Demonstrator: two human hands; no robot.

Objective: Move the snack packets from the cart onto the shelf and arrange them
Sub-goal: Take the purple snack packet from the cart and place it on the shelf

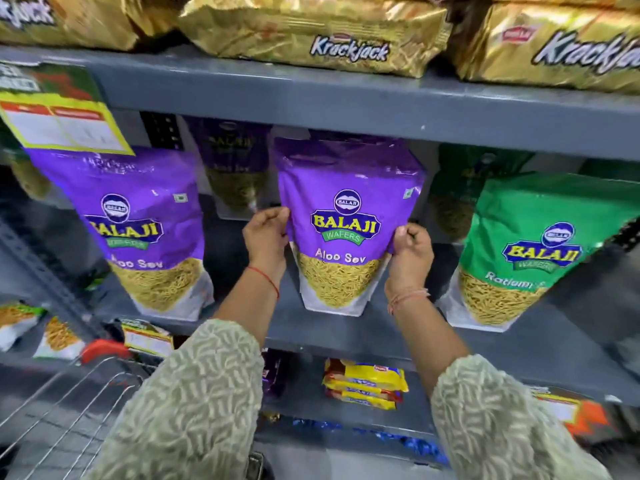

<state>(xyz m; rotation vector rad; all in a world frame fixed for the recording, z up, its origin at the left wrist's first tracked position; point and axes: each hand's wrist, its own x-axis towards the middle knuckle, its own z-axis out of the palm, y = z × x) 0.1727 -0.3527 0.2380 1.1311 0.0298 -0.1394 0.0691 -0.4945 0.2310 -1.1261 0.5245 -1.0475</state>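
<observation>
A purple Aloo Sev packet (pixel 346 188) stands upright on the grey middle shelf (pixel 398 341). My left hand (pixel 265 239) grips its left edge and my right hand (pixel 412 252) pinches its right edge. To the left stands a second purple Aloo Sev packet (pixel 138 216), and a third (pixel 233 161) sits further back between them. A green Balaji packet (pixel 519 251) stands to the right. The wire cart (pixel 69 396) with a red handle is at the lower left; its contents are hidden.
Gold Krackjack packs (pixel 329 32) lie on the shelf above. A yellow price tag (pixel 59 116) hangs from that shelf's edge. Yellow biscuit packs (pixel 363 382) lie on the shelf below, with more small packets at the far left (pixel 20 323).
</observation>
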